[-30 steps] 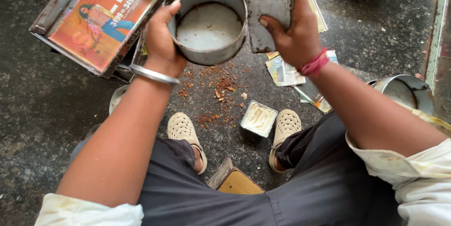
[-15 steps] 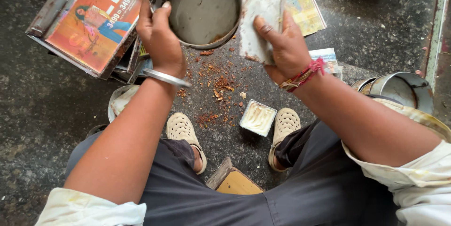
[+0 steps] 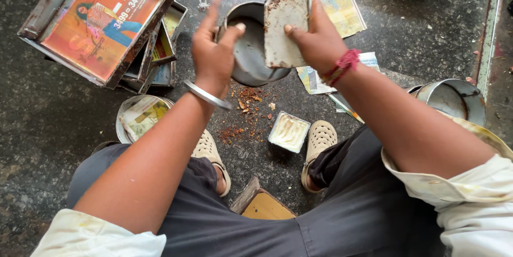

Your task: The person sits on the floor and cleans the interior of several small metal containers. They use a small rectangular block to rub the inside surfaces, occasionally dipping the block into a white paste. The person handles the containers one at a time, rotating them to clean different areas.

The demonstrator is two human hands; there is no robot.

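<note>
I sit over a dark floor. My left hand (image 3: 212, 54) grips the rim of a round metal pan (image 3: 250, 56), which is tipped on its side with the bare inside facing right. The fingers of that hand are lifted and blurred. My right hand (image 3: 316, 40) holds a flat rectangular metal scraper (image 3: 285, 31), crusted along its top edge. The scraper stands upright against the pan's open mouth. Brown crumbs (image 3: 247, 103) lie on the floor under the pan.
A stack of rectangular metal trays (image 3: 101, 24) lined with printed paper sits at the upper left. A paper-lined round tin (image 3: 140, 117) is by my left knee. A small tub of white grease (image 3: 288, 131) stands between my feet. Round tins (image 3: 453, 99) stand at right, newspaper sheets (image 3: 342, 3) beyond.
The pan has tipped from mouth-up to on its side and come lower. My right hand has brought the scraper across in front of the pan's mouth.
</note>
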